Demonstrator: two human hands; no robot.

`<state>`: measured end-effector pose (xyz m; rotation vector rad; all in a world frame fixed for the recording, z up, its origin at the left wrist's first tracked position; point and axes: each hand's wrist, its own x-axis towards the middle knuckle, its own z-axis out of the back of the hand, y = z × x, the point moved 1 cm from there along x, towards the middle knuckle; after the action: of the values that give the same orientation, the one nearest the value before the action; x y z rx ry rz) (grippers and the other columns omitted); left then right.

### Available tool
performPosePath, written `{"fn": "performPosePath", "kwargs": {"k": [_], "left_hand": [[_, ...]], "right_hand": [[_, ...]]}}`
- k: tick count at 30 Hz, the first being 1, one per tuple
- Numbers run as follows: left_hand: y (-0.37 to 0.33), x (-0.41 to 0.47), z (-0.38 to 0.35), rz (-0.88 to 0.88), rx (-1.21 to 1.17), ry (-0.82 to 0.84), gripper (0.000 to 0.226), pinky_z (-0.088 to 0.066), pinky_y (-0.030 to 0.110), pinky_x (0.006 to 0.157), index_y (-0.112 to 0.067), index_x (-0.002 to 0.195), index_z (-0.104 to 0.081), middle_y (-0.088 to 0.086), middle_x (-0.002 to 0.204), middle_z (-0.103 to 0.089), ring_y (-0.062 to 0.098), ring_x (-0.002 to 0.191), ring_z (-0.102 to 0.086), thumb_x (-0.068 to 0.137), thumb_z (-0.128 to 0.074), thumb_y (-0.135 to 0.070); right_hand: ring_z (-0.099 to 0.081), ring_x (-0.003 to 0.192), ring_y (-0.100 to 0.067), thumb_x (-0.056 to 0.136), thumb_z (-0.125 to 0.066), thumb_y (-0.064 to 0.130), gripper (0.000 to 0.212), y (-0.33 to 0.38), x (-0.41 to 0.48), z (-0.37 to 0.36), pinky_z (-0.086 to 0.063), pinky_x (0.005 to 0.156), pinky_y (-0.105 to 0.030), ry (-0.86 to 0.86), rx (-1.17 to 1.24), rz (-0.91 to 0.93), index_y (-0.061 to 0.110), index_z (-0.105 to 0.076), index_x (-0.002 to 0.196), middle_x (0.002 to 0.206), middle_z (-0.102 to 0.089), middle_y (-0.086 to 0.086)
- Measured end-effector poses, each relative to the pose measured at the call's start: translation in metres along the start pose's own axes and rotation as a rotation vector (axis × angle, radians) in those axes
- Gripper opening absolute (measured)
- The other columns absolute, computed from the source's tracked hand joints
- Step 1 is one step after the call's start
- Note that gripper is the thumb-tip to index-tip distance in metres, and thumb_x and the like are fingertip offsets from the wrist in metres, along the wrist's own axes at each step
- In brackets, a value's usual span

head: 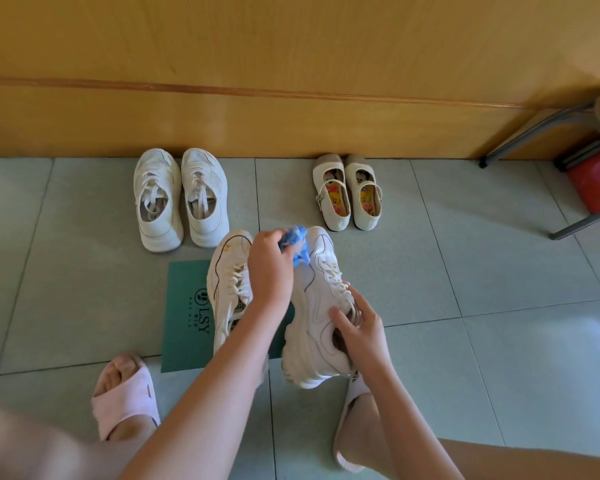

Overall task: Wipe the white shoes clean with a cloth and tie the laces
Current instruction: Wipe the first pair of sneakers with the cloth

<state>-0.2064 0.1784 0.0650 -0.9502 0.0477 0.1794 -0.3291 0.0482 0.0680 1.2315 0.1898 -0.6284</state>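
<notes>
A bunched blue cloth (296, 240) was pinched in the left hand (270, 270) and held against the front of a white shoe (317, 306), just below the centre of the frame. That shoe was tilted and gripped at its opening by the curled fingers of the right hand (360, 329). Its partner (226, 289) was laid on a green sheet (184, 317) just to the left, with a pair of white sneakers (180, 199) lined up by the wooden wall (291, 64) above.

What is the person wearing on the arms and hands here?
Nothing: the left hand and right hand are ungloved, with no ring, watch or bracelet visible. Both forearms show no sleeves. The feet wear pink slippers.
</notes>
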Motion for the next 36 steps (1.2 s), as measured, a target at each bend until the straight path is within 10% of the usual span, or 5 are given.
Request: {"fn": "performPosePath", "kwargs": {"k": [9,19,27,36], "left_hand": [[0.010,-0.008,-0.018,-0.052,-0.009,0.055,0.023,-0.050,0.032,0.068,-0.005,0.099,-0.068,0.009,0.092,-0.064,0.017,0.079,-0.057,0.086,-0.066,-0.024],[0.009,-0.081,-0.008,-0.047,-0.006,0.135,0.019,-0.045,0.021,0.075,-0.007,0.100,-0.068,0.004,0.098,-0.064,0.014,0.088,-0.059,0.085,-0.066,-0.018],[-0.022,-0.006,-0.002,-0.083,-0.025,0.003,0.019,-0.039,0.023,0.062,-0.008,0.096,-0.067,0.006,0.091,-0.062,0.016,0.079,-0.057,0.086,-0.065,-0.024],[-0.032,0.044,-0.022,-0.266,0.365,0.343,0.033,-0.037,0.027,0.068,-0.007,0.117,-0.063,0.015,0.108,-0.058,0.026,0.094,-0.057,0.090,-0.060,-0.025]], "right_hand": [[-0.063,0.099,-0.002,0.086,-0.063,0.020,0.047,-0.001,0.002,0.000,-0.051,0.079,-0.019,0.002,0.023,0.001,0.034,-0.052,0.129,0.110,-0.068,0.009],[-0.066,0.099,-0.008,0.089,-0.062,0.021,0.041,-0.002,0.000,0.003,-0.055,0.088,-0.034,0.042,0.056,0.023,0.028,-0.055,0.128,0.105,-0.071,0.007],[-0.064,0.095,0.000,0.087,-0.064,0.019,0.046,0.002,-0.002,-0.003,-0.051,0.072,-0.010,0.022,0.024,0.017,0.027,-0.053,0.131,0.108,-0.069,0.008],[-0.060,0.104,-0.003,0.086,-0.063,0.026,0.051,0.001,-0.001,-0.010,-0.051,0.085,-0.022,-0.041,-0.043,0.017,0.035,-0.048,0.134,0.117,-0.065,0.010]]}}
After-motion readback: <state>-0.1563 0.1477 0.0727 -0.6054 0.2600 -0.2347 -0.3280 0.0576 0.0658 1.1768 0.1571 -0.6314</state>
